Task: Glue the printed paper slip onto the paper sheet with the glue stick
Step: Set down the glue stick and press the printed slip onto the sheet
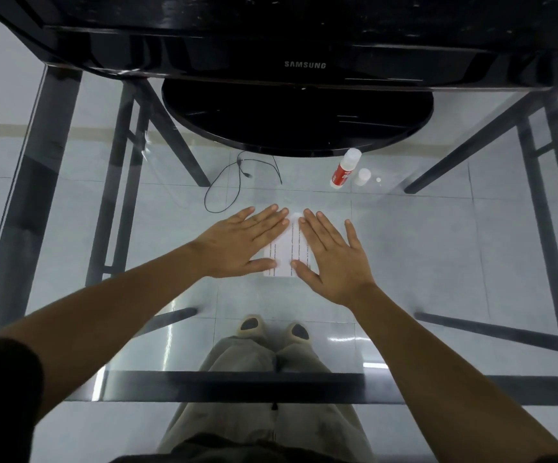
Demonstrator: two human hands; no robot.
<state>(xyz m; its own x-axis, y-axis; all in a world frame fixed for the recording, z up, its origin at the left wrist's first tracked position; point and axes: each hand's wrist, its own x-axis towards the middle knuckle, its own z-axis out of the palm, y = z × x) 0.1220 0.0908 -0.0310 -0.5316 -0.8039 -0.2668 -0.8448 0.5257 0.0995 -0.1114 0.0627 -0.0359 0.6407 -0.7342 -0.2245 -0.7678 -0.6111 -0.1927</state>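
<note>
A small white printed paper slip (287,248) lies flat on the glass table, lines of text running along its length. My left hand (241,242) rests flat with fingers spread over the slip's left edge. On its right edge my right hand (332,253) presses flat in the same way. A separate paper sheet under the slip cannot be made out. The glue stick (344,168), red and white, stands tilted farther back to the right, uncapped, with its white cap (363,177) beside it.
A black Samsung monitor (301,65) with a round base (297,118) fills the back of the glass table (438,248). A thin black cable (234,182) loops behind my left hand. Dark table legs, tiled floor and my legs show through the glass.
</note>
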